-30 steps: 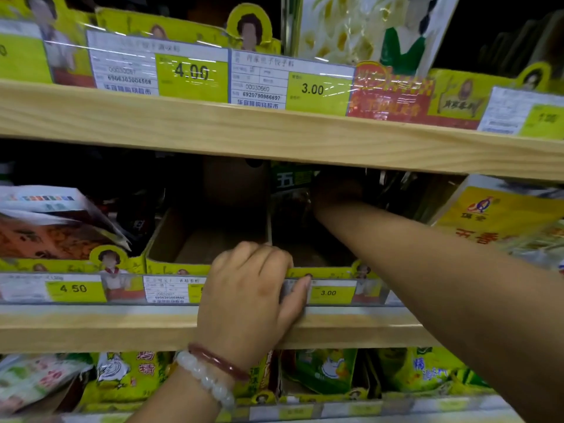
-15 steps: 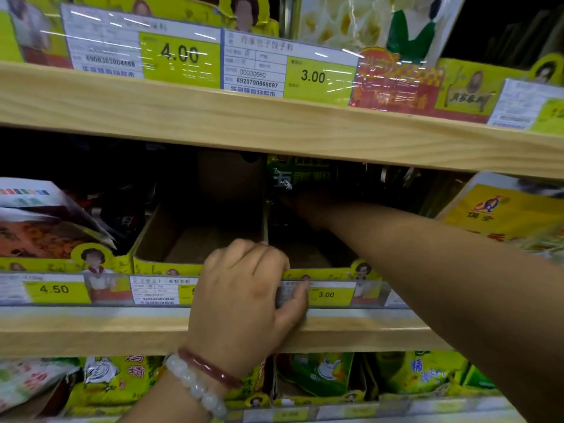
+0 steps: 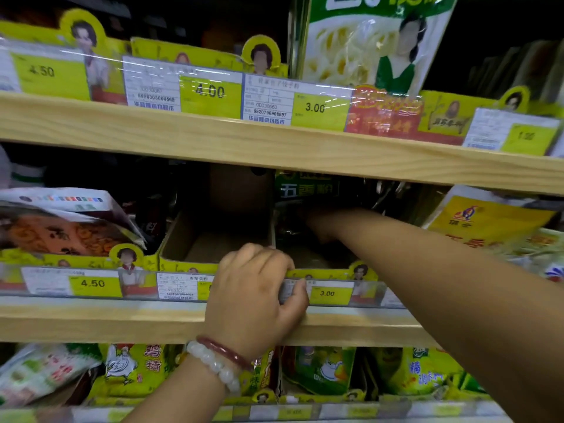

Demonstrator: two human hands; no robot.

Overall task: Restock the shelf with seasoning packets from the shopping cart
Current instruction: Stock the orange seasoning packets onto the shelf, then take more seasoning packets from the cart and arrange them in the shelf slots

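My left hand (image 3: 254, 296) grips the front lip of a yellow cardboard display box (image 3: 331, 273) on the middle shelf, thumb pressed on the price rail. My right arm reaches deep into that box, and my right hand (image 3: 309, 219) sits in the dark at the back, fingers too shadowed to read. A dark green seasoning packet (image 3: 308, 188) stands upright just above that hand, under the upper shelf board. The neighbouring box (image 3: 195, 239) to the left looks bare inside.
The upper wooden shelf board (image 3: 274, 145) hangs low over the box opening. Orange packets (image 3: 61, 233) fill the left box and yellow packets (image 3: 488, 221) the right. Green and yellow chicken-seasoning bags (image 3: 134, 370) line the shelf below. The cart is out of view.
My right hand has moved left and lower inside the box, beneath the green packet. My left hand keeps its hold on the box's front lip.
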